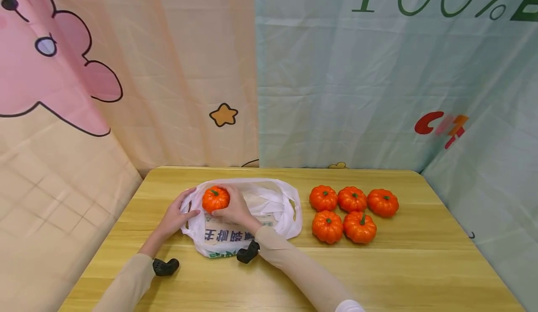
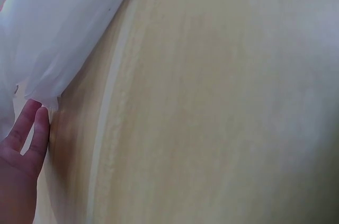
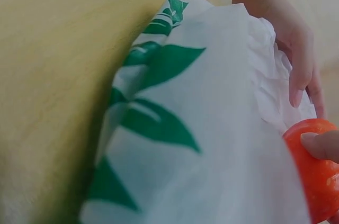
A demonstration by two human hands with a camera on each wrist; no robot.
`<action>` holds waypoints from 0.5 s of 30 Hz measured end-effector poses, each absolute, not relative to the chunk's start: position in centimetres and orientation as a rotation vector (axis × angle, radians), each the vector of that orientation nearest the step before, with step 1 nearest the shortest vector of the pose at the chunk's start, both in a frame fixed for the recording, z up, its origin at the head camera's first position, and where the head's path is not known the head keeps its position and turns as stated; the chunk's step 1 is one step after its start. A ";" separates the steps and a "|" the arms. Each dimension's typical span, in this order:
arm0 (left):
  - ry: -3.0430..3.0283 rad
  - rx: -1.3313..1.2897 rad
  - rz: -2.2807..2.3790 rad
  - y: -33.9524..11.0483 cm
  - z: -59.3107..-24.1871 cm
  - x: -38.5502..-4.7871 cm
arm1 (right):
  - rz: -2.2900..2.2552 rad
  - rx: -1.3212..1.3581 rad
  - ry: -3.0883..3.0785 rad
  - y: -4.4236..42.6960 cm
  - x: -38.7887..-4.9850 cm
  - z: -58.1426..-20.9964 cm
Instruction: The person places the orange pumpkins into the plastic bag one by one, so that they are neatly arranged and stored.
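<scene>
A small orange pumpkin [image 1: 214, 200] with a green stem is pinched between the thumb and fingers of my right hand [image 1: 237, 208], over the left part of a white plastic bag [image 1: 197, 242]. The bag spreads wide with its mouth upward. Along its left edge lies my left hand [image 1: 174, 215], thumb apart and fingers fairly straight, touching the plastic. In the left wrist view two fingertips meet the bag [image 2: 63, 28]. The right wrist view shows the bag's green leaf print [image 3: 167, 65], with the pumpkin [image 3: 312, 173] beyond it.
Several more orange pumpkins stand in two rows right of the bag, among them a front one [image 1: 360, 228] and a back one [image 1: 383, 203]. A panel with dark blue characters [image 1: 229, 235] shows within the bag's outline. Curtains hang behind the wooden table [image 1: 403, 274].
</scene>
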State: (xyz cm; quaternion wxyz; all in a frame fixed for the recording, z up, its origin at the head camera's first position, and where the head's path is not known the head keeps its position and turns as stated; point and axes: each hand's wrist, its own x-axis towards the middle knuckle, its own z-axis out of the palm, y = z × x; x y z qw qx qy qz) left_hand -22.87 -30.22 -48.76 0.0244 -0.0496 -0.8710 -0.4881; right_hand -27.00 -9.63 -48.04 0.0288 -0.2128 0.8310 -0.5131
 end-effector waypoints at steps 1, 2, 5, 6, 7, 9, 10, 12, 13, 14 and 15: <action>-2.689 -0.154 -1.519 -30.2 -48.8 -22.9 | -1.582 -0.655 2.568 -9.7 -27.0 -48.1; -2.682 -0.157 -1.527 -30.3 -48.8 -22.9 | -1.581 -0.653 2.575 -9.7 -27.0 -48.1; -2.678 -0.163 -1.534 -30.3 -48.9 -22.9 | -1.585 -0.649 2.584 -9.7 -27.0 -48.1; -2.678 -0.162 -1.533 -30.3 -48.9 -22.9 | -1.585 -0.648 2.587 -9.7 -27.0 -48.2; -2.679 -0.164 -1.530 -30.3 -48.9 -22.9 | -1.586 -0.647 2.587 -9.7 -27.1 -48.2; -2.682 -0.169 -1.524 -30.3 -49.0 -22.9 | -1.591 -0.649 2.581 -9.8 -27.1 -48.3; -2.686 -0.168 -1.519 -30.3 -49.0 -23.0 | -1.592 -0.652 2.579 -9.8 -27.2 -48.3; -2.691 -0.167 -1.512 -30.3 -49.1 -23.0 | -1.591 -0.658 2.576 -9.8 -27.3 -48.4; -2.697 -0.166 -1.506 -30.3 -49.1 -23.0 | -1.591 -0.662 2.574 -9.8 -27.3 -48.4; -2.701 -0.163 -1.505 -30.3 -49.1 -23.0 | -1.590 -0.667 2.576 -9.8 -27.3 -48.5; -2.705 -0.160 -1.502 -30.3 -49.1 -23.0 | -1.587 -0.674 2.578 -9.8 -27.3 -48.5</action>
